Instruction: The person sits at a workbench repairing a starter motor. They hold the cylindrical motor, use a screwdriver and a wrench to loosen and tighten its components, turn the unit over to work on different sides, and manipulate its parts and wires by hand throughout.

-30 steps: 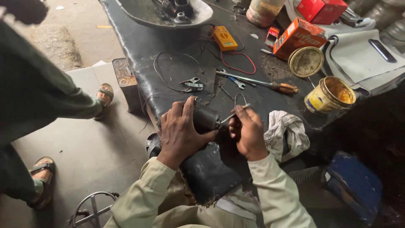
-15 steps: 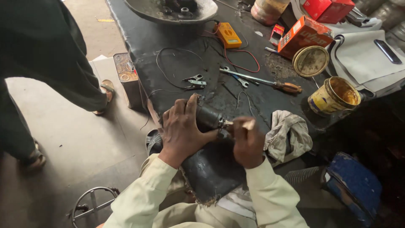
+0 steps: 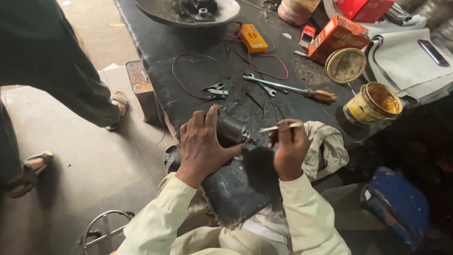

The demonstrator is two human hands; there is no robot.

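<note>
Grimy black sheeting is covering the workbench (image 3: 188,52), and near its front edge the left hand (image 3: 204,144) is wrapping tightly around a dark cylindrical motor part (image 3: 232,130), pinning it down. Just right of it, the right hand (image 3: 289,150) is pinching a thin pale stick (image 3: 278,127), pointing it at the part's end. A crumpled rag (image 3: 325,144) is lying beside that hand, with an open yellow tin (image 3: 373,104) farther right and a screwdriver (image 3: 302,90) lying beyond.

The bench (image 3: 188,52) wears a black, oily covering with a dull sheen. The cylindrical part (image 3: 231,130) under the left hand (image 3: 203,146) looks like dark, greasy metal; the rag (image 3: 325,146) is crumpled, stained cloth. The open tin (image 3: 373,104) is yellow-painted metal, and the screwdriver (image 3: 292,89) has a bright steel shaft with a glossy orange handle.
</note>
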